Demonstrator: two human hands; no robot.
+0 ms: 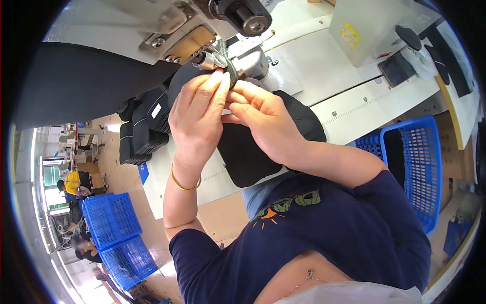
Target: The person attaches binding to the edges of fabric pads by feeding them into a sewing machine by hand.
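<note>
At the sewing machine [205, 48], both my hands are close together with their fingertips meeting at a narrow dark grey-green fabric strip [231, 71]. My left hand [197, 114], back upward, has its fingers pressed together on the strip just below the machine's metal parts. From the other side my right hand [266, 116] pinches the strip's lower end, thumb and fingers bent; its exact grip is partly hidden. Black fabric pieces [248, 157] lie under my hands on the white table [334, 109]. A rounded black fabric part [185, 76] shows behind my left hand.
Stacks of black fabric pieces [144, 126] stand at the table's left. A blue basket [425, 167] with dark material is at my right. Blue crates [114, 218] stand on the floor to the left, near people. A dark phone-like slab [397, 70] lies at the far right.
</note>
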